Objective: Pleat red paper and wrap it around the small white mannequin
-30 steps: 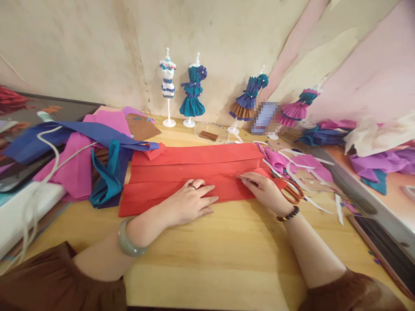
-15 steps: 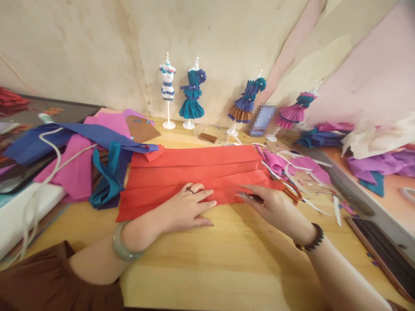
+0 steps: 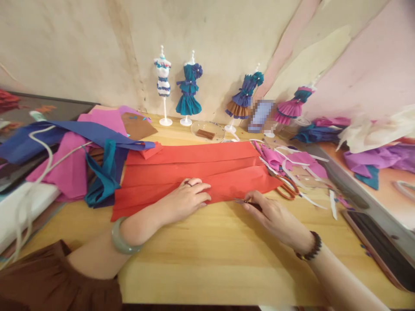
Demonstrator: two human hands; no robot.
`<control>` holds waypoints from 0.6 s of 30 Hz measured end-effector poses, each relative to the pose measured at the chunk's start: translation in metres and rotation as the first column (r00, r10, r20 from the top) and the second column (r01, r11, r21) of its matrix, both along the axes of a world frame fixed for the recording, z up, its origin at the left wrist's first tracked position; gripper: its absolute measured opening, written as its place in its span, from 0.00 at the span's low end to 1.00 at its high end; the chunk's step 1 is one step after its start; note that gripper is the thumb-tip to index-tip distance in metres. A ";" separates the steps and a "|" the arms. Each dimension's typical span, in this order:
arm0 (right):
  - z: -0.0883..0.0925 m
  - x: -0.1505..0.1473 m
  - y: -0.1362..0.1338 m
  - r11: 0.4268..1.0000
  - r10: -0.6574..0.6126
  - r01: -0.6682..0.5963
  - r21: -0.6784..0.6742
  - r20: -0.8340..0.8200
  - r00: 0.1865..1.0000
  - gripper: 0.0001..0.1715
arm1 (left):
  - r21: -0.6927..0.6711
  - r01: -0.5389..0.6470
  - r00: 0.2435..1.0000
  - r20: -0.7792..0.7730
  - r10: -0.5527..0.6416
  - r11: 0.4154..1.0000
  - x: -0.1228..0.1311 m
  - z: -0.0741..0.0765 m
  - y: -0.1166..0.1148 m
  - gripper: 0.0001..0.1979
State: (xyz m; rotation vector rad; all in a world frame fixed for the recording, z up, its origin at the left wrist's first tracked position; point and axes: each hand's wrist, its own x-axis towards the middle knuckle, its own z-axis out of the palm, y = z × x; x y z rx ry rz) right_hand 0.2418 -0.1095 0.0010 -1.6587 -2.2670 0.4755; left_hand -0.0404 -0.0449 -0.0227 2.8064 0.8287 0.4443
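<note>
A long red pleated sheet lies across the wooden table. My left hand rests on its near edge, fingers curled together and thumb close beneath them, pinching the edge. My right hand lies on the table just in front of the sheet's near edge, closed on a thin dark tool whose tip points left at that edge. Orange-handled scissors lie at the sheet's right end, apart from both hands.
Blue, pink and teal sheets pile up at the left over a white cable. Several small dress mannequins stand along the back wall. Paper scraps litter the right. A dark tablet lies at the right edge.
My right hand drew back off the sheet toward me and now rests on bare table with the tool. My left hand's fingers went from flat to curled on the near edge.
</note>
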 end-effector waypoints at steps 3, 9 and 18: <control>-0.006 -0.001 0.000 0.997 -0.011 0.012 0.076 -0.012 1.000 0.16 | 0.058 0.020 1.000 -0.011 -0.019 0.998 -0.002 -0.001 0.000 0.16; -0.011 0.005 -0.001 0.987 -0.012 0.010 0.160 0.010 1.000 0.16 | -0.011 0.074 0.991 -0.113 -0.075 0.997 -0.004 -0.002 0.002 0.21; -0.009 0.014 0.000 0.991 -0.034 0.030 0.129 0.027 0.999 0.16 | -0.093 0.052 0.989 -0.132 -0.064 0.994 -0.005 -0.005 0.000 0.21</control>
